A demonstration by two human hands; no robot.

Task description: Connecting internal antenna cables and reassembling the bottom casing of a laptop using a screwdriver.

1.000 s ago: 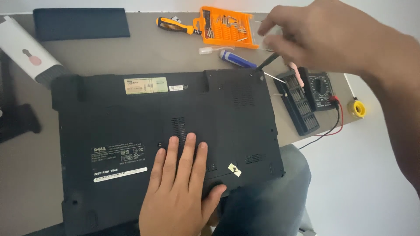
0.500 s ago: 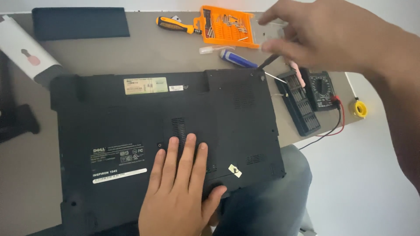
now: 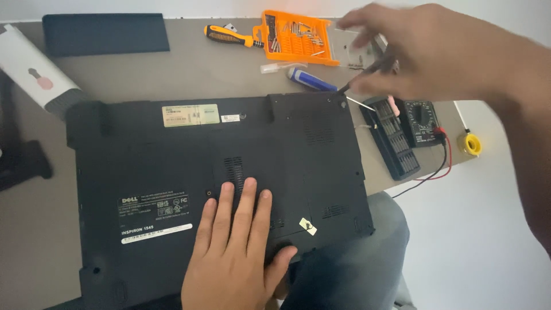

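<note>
Fingers of the left hand [image 3: 238, 252] lay flat and slightly spread on the near part of the overturned black plastic laptop [image 3: 218, 189], pressing it to the grey table [image 3: 189, 72], its near edge jutting toward the person's lap. The right hand [image 3: 425, 54] had drifted farther right and slightly away from the laptop's far right corner compared with a second earlier, and now hovered over the far right of the table; its fingers looked curled around a thin dark tool, perhaps a screwdriver (motion blur hid the grip). That shift suggested the corner screw was finished or a different bit was wanted. Just beyond lay a blue-handled screwdriver [image 3: 310, 78], an orange bit tray [image 3: 295, 37], an orange-and-black screwdriver [image 3: 229, 36] and a black multimeter [image 3: 422, 120].
</note>
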